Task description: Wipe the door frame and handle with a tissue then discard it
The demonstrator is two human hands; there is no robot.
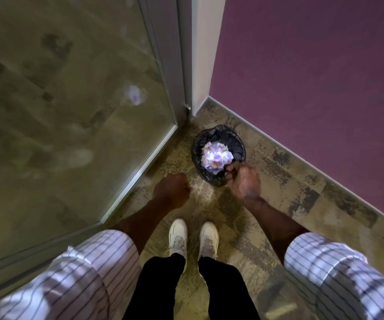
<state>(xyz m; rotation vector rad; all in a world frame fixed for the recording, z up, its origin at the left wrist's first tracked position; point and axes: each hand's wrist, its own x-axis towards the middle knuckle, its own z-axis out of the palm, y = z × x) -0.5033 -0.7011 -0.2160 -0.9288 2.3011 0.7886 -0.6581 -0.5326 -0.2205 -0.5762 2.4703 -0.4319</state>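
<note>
A small round bin [218, 135] lined with a black bag stands on the floor in the corner. White crumpled tissue [216, 157] lies inside it. My right hand [244, 181] hovers at the bin's near right rim, fingers curled and blurred; no tissue shows in it. My left hand [172, 189] hangs lower left of the bin, loosely closed with nothing visible in it. The glass door [70, 100] with its metal frame [163, 65] fills the left side. The handle is out of view.
A purple wall [313, 77] with a grey skirting runs along the right. The door's bottom rail [140, 172] slants across the floor to my left. My white shoes [193, 236] stand just short of the bin on mottled brown flooring.
</note>
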